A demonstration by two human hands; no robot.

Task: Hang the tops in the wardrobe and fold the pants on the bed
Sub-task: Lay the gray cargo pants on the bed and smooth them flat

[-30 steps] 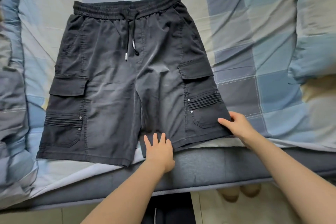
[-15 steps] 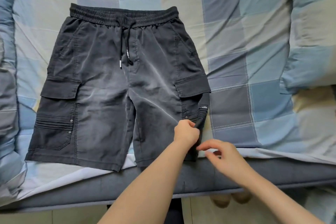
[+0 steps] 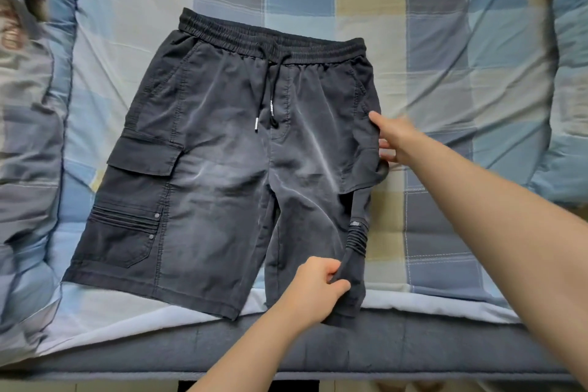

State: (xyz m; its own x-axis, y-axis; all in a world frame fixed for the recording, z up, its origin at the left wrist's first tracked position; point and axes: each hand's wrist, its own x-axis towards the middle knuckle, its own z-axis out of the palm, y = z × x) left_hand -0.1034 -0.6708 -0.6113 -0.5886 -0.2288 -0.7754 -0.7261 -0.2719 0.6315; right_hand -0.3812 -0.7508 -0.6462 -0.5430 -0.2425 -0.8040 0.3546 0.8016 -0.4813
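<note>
**Inventory: items on the bed**

- Dark grey cargo shorts (image 3: 222,169): 1 pair
- Checked bedcover (image 3: 445,41): 1
- Hands in view: 2, the left hand (image 3: 318,289) and the right hand (image 3: 397,137)
- Cargo pockets fully visible: 1
- Drawstring (image 3: 272,99): 1

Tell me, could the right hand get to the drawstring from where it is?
Probably yes. The right hand pinches the shorts' outer edge, and only flat fabric lies between it and the drawstring; it would have to let go first.

The shorts (image 3: 222,169) lie flat on the bed (image 3: 445,41), waistband far, hems at the near edge. The left hand (image 3: 318,286) holds the right leg's hem; the right hand (image 3: 394,137) sits at that side's hip.
</note>
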